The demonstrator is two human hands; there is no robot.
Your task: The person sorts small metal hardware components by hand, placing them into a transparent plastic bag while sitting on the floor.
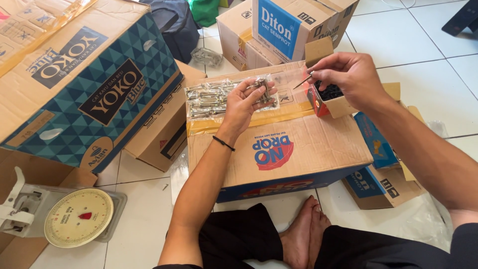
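Pinching a dark screw (302, 82), the right hand (348, 79) hovers right of the left hand (249, 102), whose grip clasps a screw bundle (262, 91).

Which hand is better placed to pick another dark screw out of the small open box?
Probably the right hand: it hovers over the small open box, pinching one dark screw. The left hand is occupied with silver bolts over the clear bag.

Cardboard boxes (279, 149) on tiled floor (423, 45)
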